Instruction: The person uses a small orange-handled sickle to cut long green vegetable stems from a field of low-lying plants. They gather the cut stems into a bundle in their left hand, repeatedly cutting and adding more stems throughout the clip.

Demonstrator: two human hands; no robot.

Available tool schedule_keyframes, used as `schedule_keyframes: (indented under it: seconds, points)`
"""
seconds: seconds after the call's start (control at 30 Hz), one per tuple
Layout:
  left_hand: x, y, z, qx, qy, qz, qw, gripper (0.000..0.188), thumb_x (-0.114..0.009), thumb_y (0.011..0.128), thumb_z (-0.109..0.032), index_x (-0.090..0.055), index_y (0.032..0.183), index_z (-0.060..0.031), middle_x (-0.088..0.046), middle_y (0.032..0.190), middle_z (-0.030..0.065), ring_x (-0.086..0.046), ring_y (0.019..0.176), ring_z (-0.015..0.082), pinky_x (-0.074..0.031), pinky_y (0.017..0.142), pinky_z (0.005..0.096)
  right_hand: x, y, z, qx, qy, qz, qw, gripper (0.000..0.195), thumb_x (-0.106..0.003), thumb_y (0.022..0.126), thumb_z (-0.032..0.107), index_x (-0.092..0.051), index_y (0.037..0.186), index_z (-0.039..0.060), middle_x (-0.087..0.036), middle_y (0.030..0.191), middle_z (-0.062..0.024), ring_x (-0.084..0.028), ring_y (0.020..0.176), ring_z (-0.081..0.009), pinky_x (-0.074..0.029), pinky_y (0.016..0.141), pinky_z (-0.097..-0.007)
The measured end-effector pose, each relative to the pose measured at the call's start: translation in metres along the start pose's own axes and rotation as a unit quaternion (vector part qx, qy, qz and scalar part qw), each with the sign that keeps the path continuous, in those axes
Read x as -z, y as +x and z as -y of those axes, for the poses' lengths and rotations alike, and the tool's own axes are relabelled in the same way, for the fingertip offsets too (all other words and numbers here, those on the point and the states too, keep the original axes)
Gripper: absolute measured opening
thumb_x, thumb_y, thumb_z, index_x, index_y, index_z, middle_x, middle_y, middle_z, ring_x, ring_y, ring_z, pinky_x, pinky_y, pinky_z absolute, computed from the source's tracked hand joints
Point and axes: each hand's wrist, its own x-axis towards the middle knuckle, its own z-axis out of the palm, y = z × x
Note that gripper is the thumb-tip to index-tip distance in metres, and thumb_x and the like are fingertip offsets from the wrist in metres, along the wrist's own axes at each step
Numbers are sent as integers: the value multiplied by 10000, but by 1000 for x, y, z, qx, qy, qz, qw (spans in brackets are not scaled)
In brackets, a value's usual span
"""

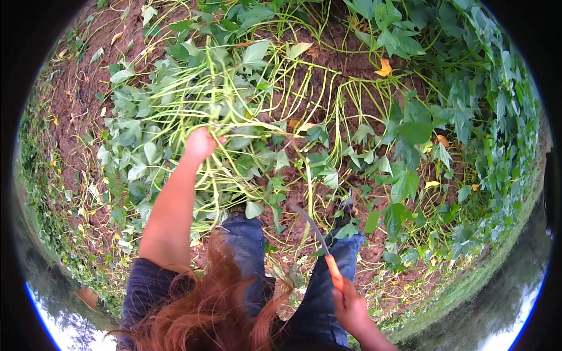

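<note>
My left hand [202, 145] is closed around a bunch of leafy vines [219, 103], with pale green stems and lobed leaves that look like sweet potato. The bunch spreads wide on both sides of the fist. In my right hand [352, 306] is a sickle with an orange handle [334, 273], held low by my right leg. Its thin curved blade [317, 230] points up and left over bare soil, close to a single upright stem [309, 188]. The fingers of my left hand are partly hidden by stems.
Rooted vines with long stalks [338, 105] run across the reddish-brown soil [377, 98] ahead. Dense foliage [474, 101] fills the right side. Stripped, thin stems lie over the soil [74, 162] at left. My jeans-clad legs [250, 245] stand among the vines.
</note>
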Motion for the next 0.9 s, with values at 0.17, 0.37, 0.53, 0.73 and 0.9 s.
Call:
schedule_keyframes:
  seconds: [0.17,0.37,0.53,0.73,0.9]
  points:
    - [33,20,38,-26,-128,21,991,371,-759,723,-331,-652,927,-39,-676,871,110,-627,787,190,-480,702,313,46,66,-28,-42,-23,-95,994,293,-497,903,161,-485,1166,31,-563,626,-186,-587,510,-346,-473,472,-417]
    - [15,-30,18,-40,-110,46,992,487,-755,719,-150,-516,1099,41,-642,987,135,-617,885,235,-482,822,357,66,379,34,113,-129,-216,961,413,-448,898,238,-378,1280,96,-616,838,-260,-607,732,-428,-476,644,-502]
    - [11,-43,2,-33,-222,9,974,314,-567,833,8,-470,1129,47,-609,1042,144,-617,882,267,-548,745,381,69,456,69,36,-65,-93,993,300,-456,871,240,-566,1005,-4,-621,955,-235,-598,904,-385,-475,794,-450]
    - [31,-36,65,-14,-127,-30,991,415,-775,695,-248,-603,969,12,-666,848,119,-630,772,178,-495,714,309,98,279,43,153,-165,-50,973,400,-462,885,118,-392,1272,49,-595,813,-281,-580,802,-442,-449,704,-506]
    - [31,-55,29,-63,-81,-9,995,381,-767,703,-237,-637,987,-19,-672,872,103,-633,810,196,-488,742,309,151,186,-6,180,-304,-66,933,487,-499,873,89,-334,1326,19,-593,836,-285,-597,677,-421,-492,617,-478]
